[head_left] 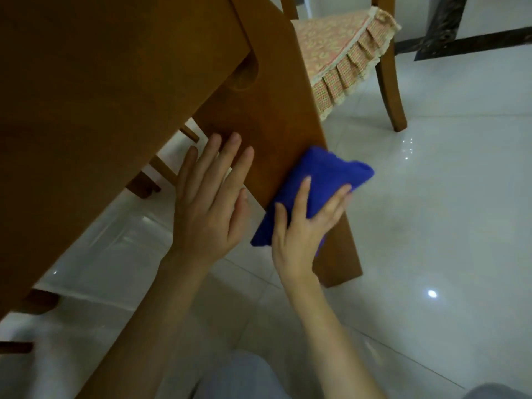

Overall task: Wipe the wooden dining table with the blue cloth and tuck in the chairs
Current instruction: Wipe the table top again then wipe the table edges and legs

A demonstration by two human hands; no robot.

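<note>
Your right hand point(302, 226) presses the folded blue cloth point(311, 191) against the desk leg point(276, 116), left hand point(213, 194) flat and empty beside it; keep strokes along the grain, pressure even.

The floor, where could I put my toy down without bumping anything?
Bare floor lies right of the table leg, in front of the chair. Crowded: the left hand and the right hand with the cloth are on the leg.
</note>
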